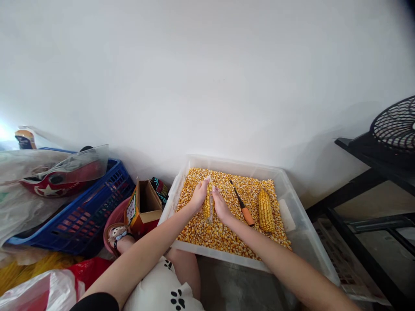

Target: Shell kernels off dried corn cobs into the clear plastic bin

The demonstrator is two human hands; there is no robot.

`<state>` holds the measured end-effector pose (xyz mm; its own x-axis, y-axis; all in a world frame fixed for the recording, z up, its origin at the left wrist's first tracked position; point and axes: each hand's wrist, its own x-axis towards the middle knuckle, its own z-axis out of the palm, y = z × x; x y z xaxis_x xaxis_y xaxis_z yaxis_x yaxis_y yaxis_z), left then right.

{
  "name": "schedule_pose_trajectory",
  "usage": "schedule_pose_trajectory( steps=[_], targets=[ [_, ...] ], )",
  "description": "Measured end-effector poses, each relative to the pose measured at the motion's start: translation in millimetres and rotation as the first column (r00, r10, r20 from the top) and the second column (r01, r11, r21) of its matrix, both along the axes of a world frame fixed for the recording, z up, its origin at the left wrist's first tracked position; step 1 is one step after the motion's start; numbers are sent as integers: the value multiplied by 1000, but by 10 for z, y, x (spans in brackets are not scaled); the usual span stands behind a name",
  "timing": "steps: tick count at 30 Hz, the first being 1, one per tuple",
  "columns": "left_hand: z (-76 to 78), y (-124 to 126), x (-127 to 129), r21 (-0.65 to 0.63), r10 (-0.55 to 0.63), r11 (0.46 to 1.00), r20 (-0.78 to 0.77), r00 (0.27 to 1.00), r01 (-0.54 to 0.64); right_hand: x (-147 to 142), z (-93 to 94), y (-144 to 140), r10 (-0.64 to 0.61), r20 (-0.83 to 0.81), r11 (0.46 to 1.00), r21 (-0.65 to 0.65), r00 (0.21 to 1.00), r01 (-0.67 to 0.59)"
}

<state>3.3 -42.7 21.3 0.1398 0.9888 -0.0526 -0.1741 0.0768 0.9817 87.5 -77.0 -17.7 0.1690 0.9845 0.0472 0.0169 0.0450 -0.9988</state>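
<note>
Head view: both bare hands are working over a translucent plastic bin (306,242), which is standing near a white wall (207,77). A corn cob (206,211) is being held between them, above the loose kernels (227,244) that are covering much of the bin's floor. Its lower end is pointing toward the person; yellow rows are showing on its left, and a pale strip is running down its right side.

Left hand (199,195): fingers are grasping the cob's upper part from the left. Right hand (221,207): fingertips are meeting the cob's right side near the top; how tightly these fingers are closing, cannot tell.

Just right of the right hand, a tool with an orange handle (248,217) and a dark shaft is lying slantwise on the kernels, handle end nearer the person. Farther right, a second cob (266,211) is resting on the kernels, its visible side bearing full rows.

Left of the bin, an open cardboard box (147,216) is standing near a blue basket (74,222).
</note>
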Motion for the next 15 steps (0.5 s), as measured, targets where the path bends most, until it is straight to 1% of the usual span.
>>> schedule_pose_trajectory(
  steps=[3, 5, 8, 10, 15],
  targets=[
    [-3, 19, -8, -1, -40, 999, -4, 999, 40, 27, 130, 21, 93, -16, 994, 62, 996, -92],
    [-2, 24, -11, -19, -50, 999, -2, 999, 50, 34, 181, 23, 104, -10, 993, 64, 995, -103],
    [3, 27, -18, -36, -72, 997, -12, 997, 72, 44, 186, 20, 63, 15, 998, -4, 998, -63],
    [8, 32, -28, -44, -87, 995, -17, 996, 86, 52, 172, 18, 58, 31, 997, -44, 998, -56],
    [0, 57, -51, -53, -51, 997, 9, 999, 51, 71, 149, 21, 80, 89, 995, -58, 993, -75]
  ],
)
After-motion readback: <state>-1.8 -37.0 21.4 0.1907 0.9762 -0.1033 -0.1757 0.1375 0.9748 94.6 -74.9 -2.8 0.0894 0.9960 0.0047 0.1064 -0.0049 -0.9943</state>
